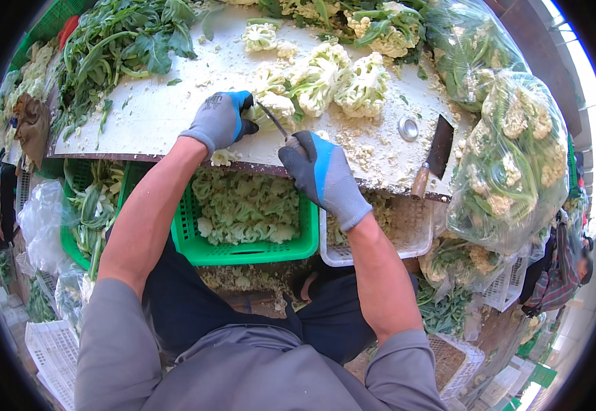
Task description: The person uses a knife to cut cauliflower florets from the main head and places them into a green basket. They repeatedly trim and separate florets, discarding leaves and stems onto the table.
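My right hand [321, 169], in a grey, blue and black glove, grips the handle of a small knife [273, 119]. Its narrow blade points up and left, against a cauliflower piece [277, 107] on the white work board [149, 115]. From the left, my left hand [223, 118], gloved alike, has its dark fingertips curled at the side of that piece; its far fingers are partly hidden. Just beyond lie larger cut cauliflower pieces [321, 79], and another cauliflower piece [363, 87] rests to their right. Crumbs are scattered around both hands.
A cleaver [439, 149] and a round metal lid [408, 128] lie at right, near bagged cauliflower [508, 164]. Leaves [123, 46] are heaped at left. Below the board's edge stand a green crate [246, 254] of florets and a white crate [411, 246]. Another person [560, 277] is at far right.
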### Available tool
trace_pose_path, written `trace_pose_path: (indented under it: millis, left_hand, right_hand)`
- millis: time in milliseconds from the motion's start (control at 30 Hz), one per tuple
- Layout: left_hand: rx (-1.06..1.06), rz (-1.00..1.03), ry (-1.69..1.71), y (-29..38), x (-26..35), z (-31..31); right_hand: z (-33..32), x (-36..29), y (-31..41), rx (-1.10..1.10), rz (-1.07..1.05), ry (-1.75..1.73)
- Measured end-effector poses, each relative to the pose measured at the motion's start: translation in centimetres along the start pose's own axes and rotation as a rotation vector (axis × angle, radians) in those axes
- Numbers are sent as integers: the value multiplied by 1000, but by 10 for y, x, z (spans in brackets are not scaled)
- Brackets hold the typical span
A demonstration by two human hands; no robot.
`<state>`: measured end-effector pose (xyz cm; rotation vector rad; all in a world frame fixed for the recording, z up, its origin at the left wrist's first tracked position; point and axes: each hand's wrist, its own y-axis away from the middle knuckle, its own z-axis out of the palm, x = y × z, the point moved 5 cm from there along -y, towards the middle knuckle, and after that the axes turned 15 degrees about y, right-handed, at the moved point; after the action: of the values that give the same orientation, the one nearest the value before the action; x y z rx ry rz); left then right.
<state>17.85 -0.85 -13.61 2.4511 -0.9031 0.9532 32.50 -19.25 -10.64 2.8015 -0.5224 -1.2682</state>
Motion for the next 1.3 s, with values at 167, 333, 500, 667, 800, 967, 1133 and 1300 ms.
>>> trace_pose_path:
  millis: [167, 333, 500, 667, 800, 967, 1133, 1300]
  left_hand:
    - [-27, 0, -2, -3, 1, 4]
    - [93, 278, -293, 7, 10, 18]
    - [166, 302, -361, 9, 6, 26]
    - [144, 166, -219, 1, 2, 20]
    - [145, 47, -27, -4, -12, 9]
    - [133, -39, 257, -9, -24, -3]
    - [137, 12, 671, 3, -5, -14]
    - [-48, 144, 984, 27, 47, 10]
  right_hand:
    - [29, 26, -11, 95, -49, 19]
    - [44, 25, -35, 70, -14, 68]
    - [48, 30, -43, 37, 17, 72]
    - [35, 41, -3, -15, 66, 88]
    - [28, 50, 28, -53, 73, 88]
    - [22, 49, 35, -25, 55, 60]
    - [20, 44, 39, 86, 4, 236]
    - [55, 26, 35, 53, -104, 356]
